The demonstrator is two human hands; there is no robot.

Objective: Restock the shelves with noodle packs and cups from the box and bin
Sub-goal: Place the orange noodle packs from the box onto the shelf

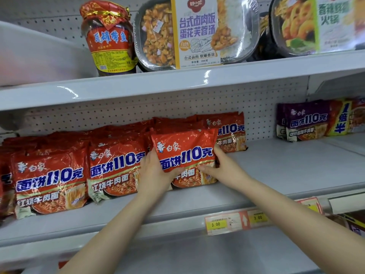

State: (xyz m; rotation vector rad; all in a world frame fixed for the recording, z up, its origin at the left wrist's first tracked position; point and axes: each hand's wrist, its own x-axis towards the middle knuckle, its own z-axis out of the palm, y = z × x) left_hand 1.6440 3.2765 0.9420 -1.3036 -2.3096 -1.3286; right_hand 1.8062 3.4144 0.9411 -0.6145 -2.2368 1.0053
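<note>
A red noodle pack [185, 153] stands upright on the middle shelf [286, 171], at the right end of a row of like packs. My left hand [156, 175] grips its left edge, thumb across the front. My right hand [225, 167] grips its right edge, thumb on the front as well. More red noodle packs [53, 175] fill the shelf to the left, and another red pack [231, 131] stands behind the held one. The box and bin are out of view.
Purple noodle packs [304, 121] stand at the far right of the same shelf, with bare shelf between. The upper shelf holds a red-topped jar [110, 40] and tray meals [197, 30]. Price tags [225, 222] line the shelf edge.
</note>
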